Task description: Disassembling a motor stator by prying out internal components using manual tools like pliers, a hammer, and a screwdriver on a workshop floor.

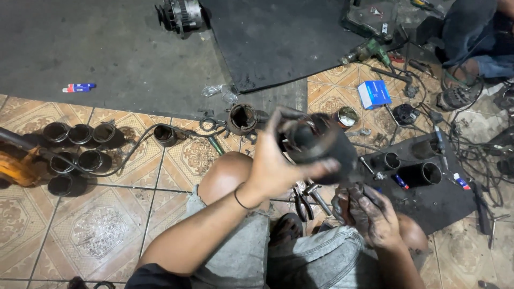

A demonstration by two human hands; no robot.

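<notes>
Grease-blackened, the right hand (372,214) is seen lowest, above the knee, fingers curled around a small dark part that cannot be made out. Higher up, a black metal cylinder (321,147) is gripped in the left hand (273,166), lifted over the lap. Pliers (303,203) lie beneath on the tiled floor (96,230). With oily fingers the cylinder could slip and land on them. Farther off, more cylinders (80,134) are clustered.

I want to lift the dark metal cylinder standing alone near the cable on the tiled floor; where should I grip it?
Grip the dark metal cylinder around its round outer wall, coming from above: it stands upright, open end up, with bare tile on its near side.
</notes>
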